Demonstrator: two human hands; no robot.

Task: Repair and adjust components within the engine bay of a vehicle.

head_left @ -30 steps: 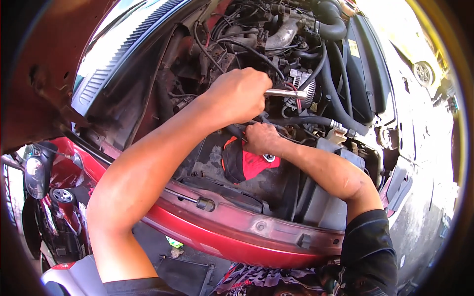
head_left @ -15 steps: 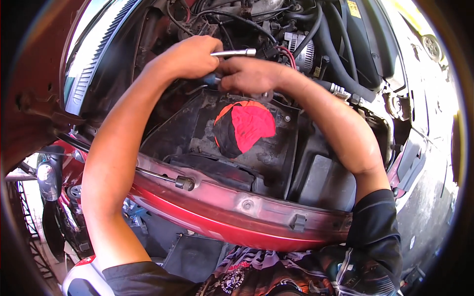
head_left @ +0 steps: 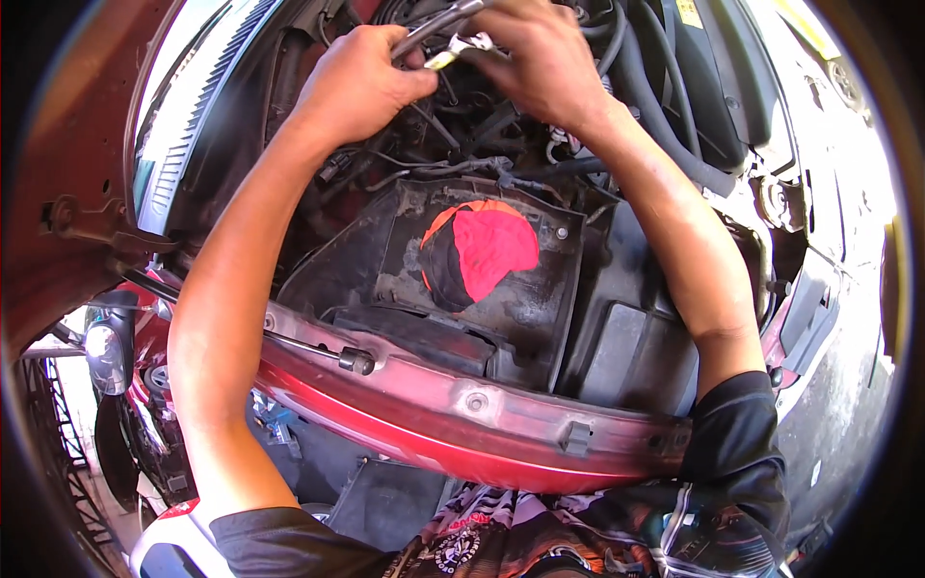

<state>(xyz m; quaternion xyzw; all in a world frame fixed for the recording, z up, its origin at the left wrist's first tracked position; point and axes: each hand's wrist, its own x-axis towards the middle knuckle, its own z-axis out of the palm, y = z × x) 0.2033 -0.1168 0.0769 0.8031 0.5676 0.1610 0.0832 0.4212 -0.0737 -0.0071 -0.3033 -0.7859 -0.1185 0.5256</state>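
Note:
My left hand (head_left: 358, 85) is closed round a grey metal rod-like tool (head_left: 434, 29), which slants up toward the right. Beside it, my right hand (head_left: 540, 60) has its fingers curled near the tool's far end; what they grip is partly hidden. A small white-and-yellow strip (head_left: 457, 50) shows between the two hands, too blurred to name. Both hands are over the engine bay. Below them a red, orange and black cloth (head_left: 487, 252) lies crumpled on a dirty black tray (head_left: 525, 313).
Hoses and wiring (head_left: 636, 106) crowd the far side. A black plastic box (head_left: 631, 352) stands right of the tray. The red front crossmember (head_left: 472, 400) runs between me and the bay, with a metal rod (head_left: 308, 347) on it. The raised hood (head_left: 67, 125) is at left.
Both hands have moved farther from me, and the right hand has lifted. The shiny socket-like end and blue handle no longer show; the white-and-yellow strip has come into view. The cloth stays put.

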